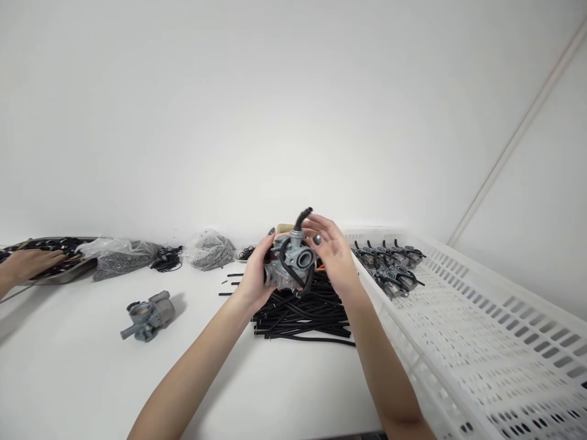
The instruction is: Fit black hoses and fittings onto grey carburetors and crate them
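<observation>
A grey metal carburetor (287, 269) is held up in front of me, a black hose looped round its body and a short bent black rubber tube (303, 217) on its top. My left hand (255, 275) grips its left side, thumb on top. My right hand (337, 253) closes on its right side, with curled fingers by the tube and thumb near the round opening. Part of the right fingers is hidden behind the carburetor. Below both hands lies a pile of black rubber hoses (302, 324). Another carburetor (150, 315) rests on the table to the left.
A white perforated plastic crate (486, 342) stands at right, with several carburetors (389, 263) at its far end. Clear bags of small parts (208, 249) lie along the wall. At far left, another person's hand (36, 264) reaches into a metal tray (68, 273) of black parts.
</observation>
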Tool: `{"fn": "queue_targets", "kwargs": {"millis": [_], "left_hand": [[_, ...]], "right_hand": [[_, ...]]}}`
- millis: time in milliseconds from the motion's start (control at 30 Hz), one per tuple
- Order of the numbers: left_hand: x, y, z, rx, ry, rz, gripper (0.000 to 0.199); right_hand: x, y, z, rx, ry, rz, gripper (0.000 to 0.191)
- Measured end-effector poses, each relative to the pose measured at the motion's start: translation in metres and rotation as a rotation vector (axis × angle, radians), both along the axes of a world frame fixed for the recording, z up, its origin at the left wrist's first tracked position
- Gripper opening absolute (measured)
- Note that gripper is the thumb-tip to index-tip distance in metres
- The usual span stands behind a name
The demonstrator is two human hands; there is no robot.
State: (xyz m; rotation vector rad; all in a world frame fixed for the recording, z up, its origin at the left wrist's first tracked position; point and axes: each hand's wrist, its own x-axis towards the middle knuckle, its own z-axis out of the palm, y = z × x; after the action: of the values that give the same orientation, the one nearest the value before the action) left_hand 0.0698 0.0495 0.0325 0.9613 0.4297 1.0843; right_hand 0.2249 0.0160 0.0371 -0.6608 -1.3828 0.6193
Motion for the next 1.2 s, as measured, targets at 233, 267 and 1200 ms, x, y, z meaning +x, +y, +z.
{"fn": "queue_targets", "kwargs": {"millis": [233,267,1200], "left_hand": [[-0.005,-0.003,-0.007,0.508,-0.181,0.639,0.025],[-0.004,-0.004,-0.007,0.578,-0.195,0.71,0.025],[-0.035,0.022,0.009,0.538,0.12,0.512,0.053]], "right_hand": [[-0.027,-0.009,-0.009,-0.094,-0.271,0.183,0.098],[-0.031,-0.009,-0.007,-0.069,-0.26,0.16,0.093],[0.273,-0.024,0.033,-0.866,-1.096,-1.25,0.04]]}}
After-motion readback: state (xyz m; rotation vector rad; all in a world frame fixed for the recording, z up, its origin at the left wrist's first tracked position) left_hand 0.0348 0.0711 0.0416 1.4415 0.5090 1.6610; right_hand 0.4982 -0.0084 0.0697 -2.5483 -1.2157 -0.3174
